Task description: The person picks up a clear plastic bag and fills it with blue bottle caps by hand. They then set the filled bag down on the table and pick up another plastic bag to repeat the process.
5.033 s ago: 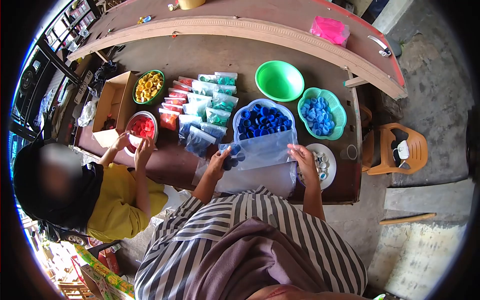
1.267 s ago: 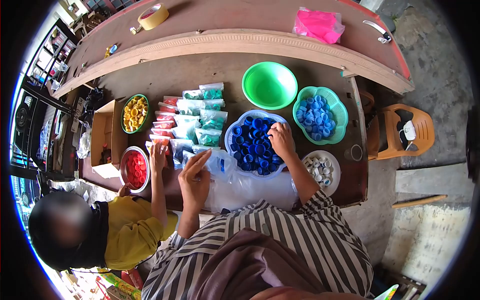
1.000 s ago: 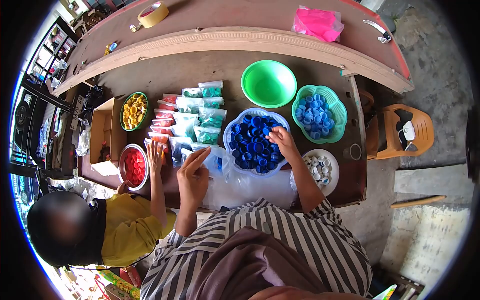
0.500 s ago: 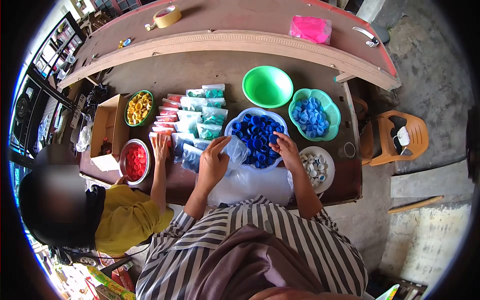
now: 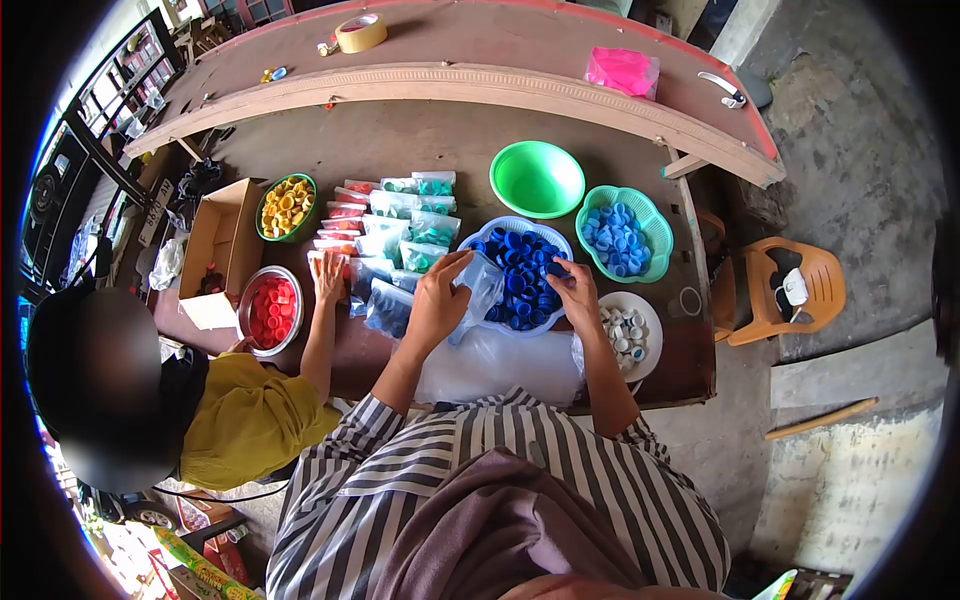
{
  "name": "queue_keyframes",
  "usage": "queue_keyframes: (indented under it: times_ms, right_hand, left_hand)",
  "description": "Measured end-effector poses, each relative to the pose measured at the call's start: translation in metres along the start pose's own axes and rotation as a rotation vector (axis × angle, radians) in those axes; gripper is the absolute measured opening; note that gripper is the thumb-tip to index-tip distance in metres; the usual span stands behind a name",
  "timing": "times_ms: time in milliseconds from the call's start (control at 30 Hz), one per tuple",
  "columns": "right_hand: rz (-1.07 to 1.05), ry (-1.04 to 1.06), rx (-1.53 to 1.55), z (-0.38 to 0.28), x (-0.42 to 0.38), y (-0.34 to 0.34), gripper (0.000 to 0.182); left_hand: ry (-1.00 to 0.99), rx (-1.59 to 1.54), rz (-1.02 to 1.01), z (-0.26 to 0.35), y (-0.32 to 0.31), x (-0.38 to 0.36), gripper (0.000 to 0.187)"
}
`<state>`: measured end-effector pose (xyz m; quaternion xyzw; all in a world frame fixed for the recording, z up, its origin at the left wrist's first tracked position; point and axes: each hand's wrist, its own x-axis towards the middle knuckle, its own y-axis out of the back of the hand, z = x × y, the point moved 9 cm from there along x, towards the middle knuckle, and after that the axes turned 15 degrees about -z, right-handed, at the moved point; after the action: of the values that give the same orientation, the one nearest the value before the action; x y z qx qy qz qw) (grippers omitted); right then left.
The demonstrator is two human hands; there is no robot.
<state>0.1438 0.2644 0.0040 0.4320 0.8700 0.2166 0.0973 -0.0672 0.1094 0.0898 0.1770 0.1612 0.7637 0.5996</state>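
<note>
Head view looked down on a long brown surface (image 5: 420, 140), its far side closed off by a raised wooden ledge (image 5: 480, 85) and its right end stopping just short of an orange plastic chair (image 5: 785, 290). Open bare wood lay between the ledge and the bowls; the near edge was crowded. A cardboard box (image 5: 225, 240) sat at the left end. Rows of filled clear packets (image 5: 395, 225) took up the middle. To their right stood an empty green bowl (image 5: 537, 178), a teal bowl of light blue caps (image 5: 618, 235), and nearer the person a white-rimmed bowl of dark blue caps (image 5: 520, 275). A white plate of pale caps (image 5: 630, 328) sat close to the near right corner. Sheets of clear plastic (image 5: 500, 365) overhung the near edge.

Left hand (image 5: 438, 300) gripped a small clear bag (image 5: 480, 290), fingers curled shut on its mouth, the bag resting against the dark blue bowl's left rim. Right hand (image 5: 578, 295) lay over that bowl's right rim, fingers pinched on a dark blue cap (image 5: 555, 268).

A co-worker's hand (image 5: 328, 275) rested flat beside a metal bowl of red caps (image 5: 270, 310); a bowl of yellow caps (image 5: 287, 205) stood behind it.
</note>
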Motion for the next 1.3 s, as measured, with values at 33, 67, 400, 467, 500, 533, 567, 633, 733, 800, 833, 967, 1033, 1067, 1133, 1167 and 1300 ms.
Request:
queue_keyframes:
  times_ms: [33, 67, 400, 467, 500, 533, 567, 633, 733, 800, 833, 967, 1033, 1067, 1133, 1167, 1300]
  right_hand:
    - [0.0, 0.007, -0.002, -0.006, 0.001, 0.001, 0.039]
    - [0.011, 0.046, 0.013, -0.013, -0.001, 0.003, 0.041]
    - [0.211, 0.545, 0.059, -0.161, -0.06, -0.005, 0.04]
    - [0.115, 0.634, -0.143, -0.17, -0.059, -0.024, 0.042]
    - [-0.035, 0.576, -0.369, -0.178, -0.054, -0.038, 0.039]
    - [-0.023, 0.561, -0.251, -0.17, -0.051, -0.037, 0.036]
    - [-0.011, 0.544, -0.132, -0.161, -0.049, -0.037, 0.033]
    - [0.062, 0.514, -0.172, -0.156, -0.046, -0.022, 0.029]
    - [0.12, 0.417, -0.153, -0.116, -0.028, -0.004, 0.023]
    - [0.097, 0.312, -0.186, -0.073, -0.015, -0.001, 0.022]
    - [0.095, 0.313, -0.188, -0.054, -0.013, -0.001, 0.022]
    - [-0.017, 0.232, -0.324, 0.016, -0.012, -0.024, 0.029]
    - [-0.013, 0.142, -0.467, 0.035, -0.015, -0.035, 0.038]
    - [-0.043, 0.16, -0.483, 0.043, -0.015, -0.042, 0.047]
    - [-0.049, 0.161, -0.501, 0.04, -0.015, -0.051, 0.049]
    - [-0.05, 0.163, -0.519, 0.038, -0.015, -0.056, 0.05]
    - [-0.141, 0.151, -0.477, 0.042, -0.005, -0.067, 0.05]
  left_hand:
    - [-0.033, 0.035, -0.013, 0.0, -0.003, 0.001, 0.053]
    - [-0.063, 0.07, -0.027, 0.0, -0.005, 0.0, 0.054]
    - [-0.111, 0.041, -0.024, 0.009, -0.013, -0.006, 0.05]
    - [-0.079, 0.025, -0.032, 0.012, -0.011, -0.009, 0.05]
    - [-0.048, 0.011, -0.039, 0.012, -0.01, -0.009, 0.05]
    - [-0.051, 0.01, -0.035, 0.013, -0.009, -0.01, 0.05]
    - [-0.06, 0.019, -0.026, 0.013, -0.007, -0.012, 0.05]
    - [-0.062, 0.024, -0.013, 0.009, -0.002, -0.015, 0.05]
    - [-0.128, 0.099, 0.041, 0.006, 0.007, -0.021, 0.054]
    - [-0.093, 0.071, 0.042, 0.005, 0.013, -0.026, 0.054]
    - [-0.059, 0.047, 0.046, 0.004, 0.016, -0.028, 0.054]
    - [-0.006, 0.025, 0.034, 0.001, 0.022, -0.034, 0.053]
    - [0.004, 0.024, 0.032, 0.0, 0.024, -0.035, 0.053]
    - [0.013, 0.023, 0.027, -0.001, 0.023, -0.036, 0.052]
    - [0.042, -0.004, 0.035, 0.001, 0.024, -0.037, 0.052]
    - [0.067, -0.03, 0.041, -0.001, 0.023, -0.037, 0.051]
    - [0.06, -0.038, 0.025, -0.001, 0.019, -0.033, 0.05]
